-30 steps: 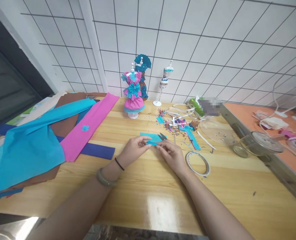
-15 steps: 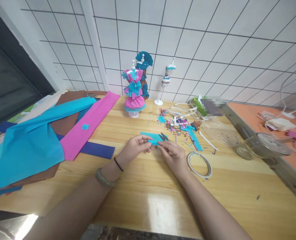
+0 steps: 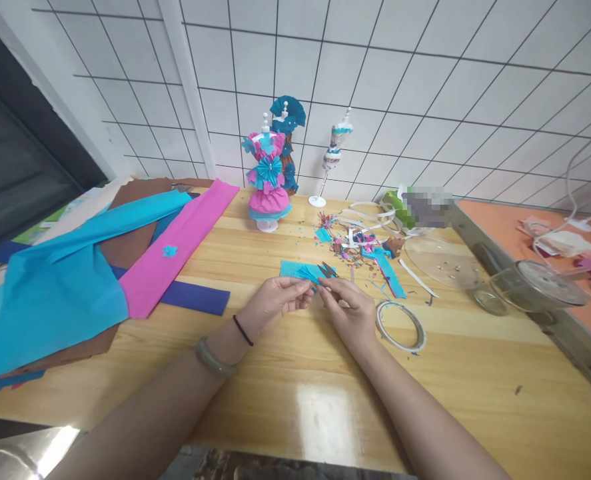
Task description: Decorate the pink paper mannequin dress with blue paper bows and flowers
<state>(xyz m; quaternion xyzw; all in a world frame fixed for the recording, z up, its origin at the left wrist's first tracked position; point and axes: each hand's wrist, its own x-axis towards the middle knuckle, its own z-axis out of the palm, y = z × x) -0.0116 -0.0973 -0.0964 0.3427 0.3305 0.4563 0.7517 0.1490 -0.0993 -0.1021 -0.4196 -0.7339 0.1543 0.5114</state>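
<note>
My left hand [image 3: 278, 300] and my right hand [image 3: 348, 308] meet over the middle of the wooden table [image 3: 295, 373]. Both pinch a small folded piece of blue crepe paper [image 3: 313, 273] between thumb and fingers, fingertips nearly touching. A flat blue paper piece [image 3: 291, 268] lies on the table just behind the hands. Small scissors [image 3: 330, 269] lie right beside it, just beyond my right fingertips. A roll of tape [image 3: 401, 325] lies flat to the right of my right hand.
Sheets of blue [image 3: 60, 293], pink [image 3: 175, 250], brown and purple [image 3: 195, 298] paper cover the left side. Paper-dressed mannequins [image 3: 268, 177] and a bare one [image 3: 331, 157] stand by the tiled wall. Paper scraps [image 3: 360, 243], a clear lid [image 3: 438, 257] and a glass bowl [image 3: 525, 288] lie at right.
The hands have drawn slightly nearer to me and closer together, still pinching the blue paper. The view has tilted down a little.
</note>
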